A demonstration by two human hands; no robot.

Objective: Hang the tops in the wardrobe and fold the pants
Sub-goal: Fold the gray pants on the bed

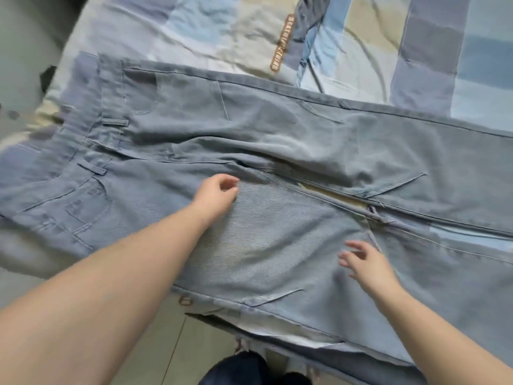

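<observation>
Bed w/ blue-beige patchwork sheet (433,51), pale tiled floor (177,343) below.

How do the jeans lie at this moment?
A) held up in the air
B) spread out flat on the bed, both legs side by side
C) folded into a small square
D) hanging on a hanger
B: the jeans lie spread across the patchwork bedcover, their two legs running side by side.

The jeans (277,140) lay spread across the bed (194,31), waistband to the left, legs running off right. Both hands were over the near leg, left hand (218,193) nearer the waistband, right hand (366,262) further right.
</observation>
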